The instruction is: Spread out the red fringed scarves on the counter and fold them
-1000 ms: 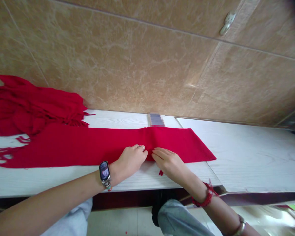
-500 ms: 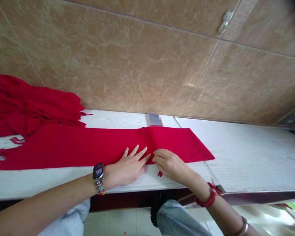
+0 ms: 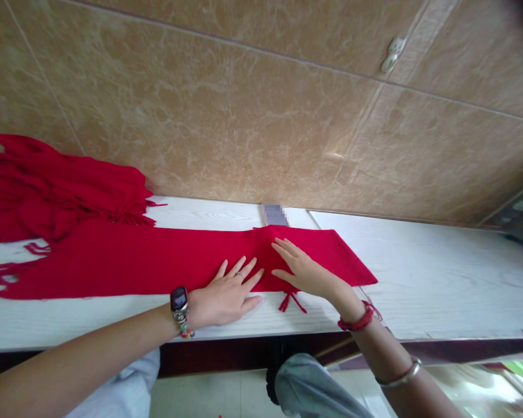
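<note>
A long red scarf (image 3: pixel 157 261) lies stretched sideways along the white tabletop, its right end folded into a slanted point. My left hand (image 3: pixel 226 293) rests flat on the scarf's near edge, fingers spread. Just right of it, my right hand (image 3: pixel 303 267) is over the scarf with its fingers stretched out; whether the palm presses on the cloth I cannot tell. Between the hands, a few red fringe strands (image 3: pixel 290 301) stick out past the near edge. More fringe (image 3: pixel 0 276) shows at the scarf's left end.
A heap of red fringed cloth (image 3: pixel 56 186) sits at the back left against the tiled wall (image 3: pixel 209 116). Behind the scarf lies a flat grey object (image 3: pixel 273 215), partly blurred out. The white tabletop (image 3: pixel 436 273) extends to the right. A small hook (image 3: pixel 393 54) is on the wall.
My right hand has let go of the fringe at the near edge, opened, and moved up onto the scarf. The strands now lie spread out. My left hand has stayed nearly in place.
</note>
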Demonstrator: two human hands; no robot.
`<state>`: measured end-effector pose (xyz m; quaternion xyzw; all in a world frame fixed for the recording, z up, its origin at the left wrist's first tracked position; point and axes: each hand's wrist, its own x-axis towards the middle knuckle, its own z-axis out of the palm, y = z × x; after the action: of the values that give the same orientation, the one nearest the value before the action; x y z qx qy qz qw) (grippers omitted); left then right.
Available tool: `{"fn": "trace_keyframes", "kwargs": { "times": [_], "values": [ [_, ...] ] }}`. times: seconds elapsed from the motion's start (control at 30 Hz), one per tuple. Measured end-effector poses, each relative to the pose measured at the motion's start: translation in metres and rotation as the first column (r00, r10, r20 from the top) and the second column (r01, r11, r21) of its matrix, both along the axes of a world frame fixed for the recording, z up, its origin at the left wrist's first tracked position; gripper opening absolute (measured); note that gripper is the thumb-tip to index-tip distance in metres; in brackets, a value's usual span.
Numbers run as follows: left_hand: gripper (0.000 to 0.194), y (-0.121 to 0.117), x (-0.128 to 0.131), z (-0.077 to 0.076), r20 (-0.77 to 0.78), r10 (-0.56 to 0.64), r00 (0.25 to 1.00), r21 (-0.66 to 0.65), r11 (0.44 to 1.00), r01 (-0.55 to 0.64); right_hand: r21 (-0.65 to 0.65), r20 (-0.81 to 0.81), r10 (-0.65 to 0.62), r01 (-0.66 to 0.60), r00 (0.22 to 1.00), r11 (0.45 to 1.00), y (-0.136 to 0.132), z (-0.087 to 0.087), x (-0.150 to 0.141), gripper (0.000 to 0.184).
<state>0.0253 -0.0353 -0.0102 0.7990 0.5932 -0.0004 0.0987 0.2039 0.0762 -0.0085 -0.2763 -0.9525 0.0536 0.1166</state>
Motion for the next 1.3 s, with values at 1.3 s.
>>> {"fn": "trace_keyframes", "kwargs": {
  "times": [1.3],
  "values": [
    [0.019, 0.02, 0.043, 0.0, -0.072, -0.004, 0.997, 0.414, 0.91, 0.033, 0.261, 0.029, 0.228, -0.227, 0.973, 0.938, -0.02, 0.01, 0.043, 0.014]
  ]
}}
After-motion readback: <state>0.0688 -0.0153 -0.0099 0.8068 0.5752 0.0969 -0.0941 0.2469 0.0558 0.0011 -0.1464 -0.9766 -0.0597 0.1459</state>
